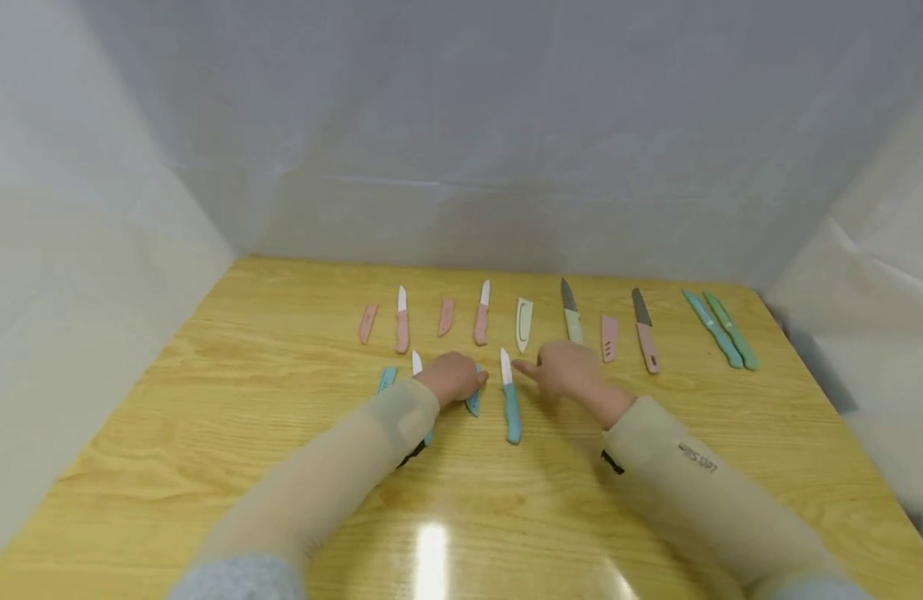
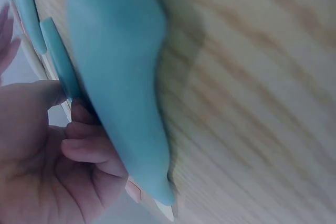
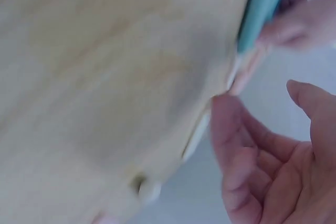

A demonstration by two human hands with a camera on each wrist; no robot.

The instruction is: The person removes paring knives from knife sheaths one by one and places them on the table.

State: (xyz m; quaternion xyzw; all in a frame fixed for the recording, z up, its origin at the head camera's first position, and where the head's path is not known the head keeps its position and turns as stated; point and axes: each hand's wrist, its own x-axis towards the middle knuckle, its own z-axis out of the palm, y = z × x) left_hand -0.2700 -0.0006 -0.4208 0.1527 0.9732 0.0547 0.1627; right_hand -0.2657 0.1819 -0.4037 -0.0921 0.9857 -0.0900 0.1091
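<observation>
Nothing looks sheathed yet: a blue sheath (image 1: 474,402) is gripped by the left hand (image 1: 453,377) mid-frame, while the right hand (image 1: 566,368), fingers loose and empty, is pointed at the bare blue knife (image 1: 509,398).

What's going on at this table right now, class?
A person is working at a wooden table laid out with small knives and blade covers. The left hand grips a blue blade cover, its fingers curled round it. The right hand points an outstretched finger at the white blade of a blue-handled knife lying on the table between the hands. Behind them lies a row of pink knives and covers, and two green sheathed knives on the right.
</observation>
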